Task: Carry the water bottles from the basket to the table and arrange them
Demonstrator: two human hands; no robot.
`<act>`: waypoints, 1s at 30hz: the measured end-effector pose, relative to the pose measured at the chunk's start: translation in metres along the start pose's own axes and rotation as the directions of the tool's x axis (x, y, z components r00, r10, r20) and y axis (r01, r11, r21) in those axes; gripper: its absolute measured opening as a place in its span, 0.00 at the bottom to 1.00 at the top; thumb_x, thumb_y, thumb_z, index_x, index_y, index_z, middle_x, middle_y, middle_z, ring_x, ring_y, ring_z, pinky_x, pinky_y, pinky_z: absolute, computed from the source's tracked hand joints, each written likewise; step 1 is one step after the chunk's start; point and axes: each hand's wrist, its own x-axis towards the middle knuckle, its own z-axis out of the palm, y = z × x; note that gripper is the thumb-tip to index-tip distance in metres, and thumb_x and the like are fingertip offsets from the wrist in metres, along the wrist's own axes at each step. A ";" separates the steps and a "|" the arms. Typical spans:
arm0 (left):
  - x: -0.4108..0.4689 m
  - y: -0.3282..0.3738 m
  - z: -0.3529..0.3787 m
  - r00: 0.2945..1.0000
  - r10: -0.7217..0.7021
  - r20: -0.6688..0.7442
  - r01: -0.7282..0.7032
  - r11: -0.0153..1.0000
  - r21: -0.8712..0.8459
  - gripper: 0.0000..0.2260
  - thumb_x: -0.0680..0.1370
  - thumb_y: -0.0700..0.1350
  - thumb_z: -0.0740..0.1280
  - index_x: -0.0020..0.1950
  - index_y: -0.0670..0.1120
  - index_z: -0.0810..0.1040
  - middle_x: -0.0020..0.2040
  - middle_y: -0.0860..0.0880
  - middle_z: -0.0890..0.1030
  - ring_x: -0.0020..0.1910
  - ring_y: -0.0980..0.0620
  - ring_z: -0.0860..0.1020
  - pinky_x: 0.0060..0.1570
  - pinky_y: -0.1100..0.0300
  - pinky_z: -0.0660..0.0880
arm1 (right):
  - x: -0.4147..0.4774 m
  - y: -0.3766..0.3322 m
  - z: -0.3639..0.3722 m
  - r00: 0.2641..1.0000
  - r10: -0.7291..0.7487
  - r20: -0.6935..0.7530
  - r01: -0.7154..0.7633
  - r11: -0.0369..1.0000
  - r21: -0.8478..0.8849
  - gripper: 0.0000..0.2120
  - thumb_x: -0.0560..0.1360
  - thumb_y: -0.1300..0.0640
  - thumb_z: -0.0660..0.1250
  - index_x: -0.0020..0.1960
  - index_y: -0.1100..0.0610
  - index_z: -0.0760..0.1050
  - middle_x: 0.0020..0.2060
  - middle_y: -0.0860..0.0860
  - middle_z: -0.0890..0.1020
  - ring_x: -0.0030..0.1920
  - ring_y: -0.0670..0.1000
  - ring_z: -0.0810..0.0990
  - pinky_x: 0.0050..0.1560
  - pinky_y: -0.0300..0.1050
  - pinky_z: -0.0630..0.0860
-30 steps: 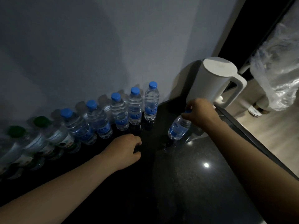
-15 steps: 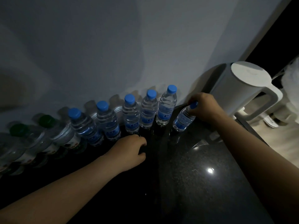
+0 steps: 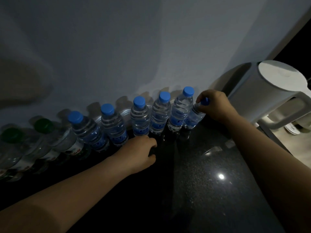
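Head view: tilted bottle [image 3: 193, 117] pinched at cap [image 3: 205, 101] by right hand [image 3: 217, 107] grip; thin-walled, full, better held mid-body; left hand [image 3: 141, 153] curled, apparently empty.

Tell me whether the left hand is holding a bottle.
No, the left hand rests curled on the table in front of the row, gripping nothing.

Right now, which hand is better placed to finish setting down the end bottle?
Right: the right hand grips the end bottle at its cap; the left hand rests on the table, away from it.
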 end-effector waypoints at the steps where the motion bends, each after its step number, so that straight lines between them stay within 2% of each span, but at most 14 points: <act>1: 0.001 -0.002 0.001 1.000 -0.001 0.005 0.001 1.000 -0.003 0.19 0.77 0.51 0.65 0.67 0.50 0.71 0.61 0.51 0.74 0.58 0.53 0.73 0.58 0.57 0.73 | 0.002 0.000 0.001 1.000 -0.007 -0.002 0.007 1.000 0.001 0.06 0.72 0.62 0.70 0.47 0.56 0.77 0.47 0.51 0.77 0.47 0.50 0.75 0.48 0.42 0.72; 13: 0.010 -0.007 0.005 1.000 0.003 0.016 -0.003 1.000 -0.006 0.17 0.77 0.50 0.65 0.65 0.50 0.72 0.59 0.51 0.75 0.55 0.54 0.73 0.56 0.57 0.74 | 0.015 0.007 0.002 0.997 -0.067 -0.028 0.066 0.997 -0.031 0.13 0.71 0.65 0.70 0.54 0.56 0.75 0.54 0.54 0.77 0.52 0.52 0.75 0.52 0.42 0.72; 19: 0.010 -0.006 0.005 1.000 -0.008 0.015 0.008 1.000 -0.006 0.18 0.76 0.51 0.65 0.66 0.51 0.71 0.59 0.51 0.74 0.56 0.54 0.73 0.57 0.56 0.73 | 0.011 0.007 -0.003 0.999 -0.047 -0.020 0.046 0.998 -0.049 0.13 0.71 0.63 0.71 0.55 0.58 0.76 0.54 0.56 0.78 0.52 0.54 0.77 0.54 0.48 0.76; 26: 0.005 -0.009 0.005 0.999 -0.033 0.025 0.033 0.999 -0.003 0.18 0.77 0.51 0.65 0.66 0.50 0.72 0.59 0.51 0.74 0.56 0.53 0.73 0.57 0.55 0.74 | 0.007 0.007 0.001 0.997 -0.076 -0.008 0.076 0.994 -0.073 0.13 0.72 0.64 0.70 0.55 0.57 0.75 0.55 0.56 0.77 0.53 0.54 0.76 0.54 0.46 0.75; 30: 0.000 -0.008 0.006 0.999 -0.037 0.013 0.037 0.999 -0.011 0.18 0.76 0.51 0.65 0.65 0.50 0.72 0.60 0.51 0.75 0.55 0.53 0.74 0.57 0.55 0.74 | 0.004 0.004 0.001 0.998 -0.066 0.000 0.066 0.994 -0.090 0.15 0.73 0.63 0.69 0.59 0.57 0.74 0.58 0.56 0.76 0.56 0.55 0.76 0.56 0.45 0.74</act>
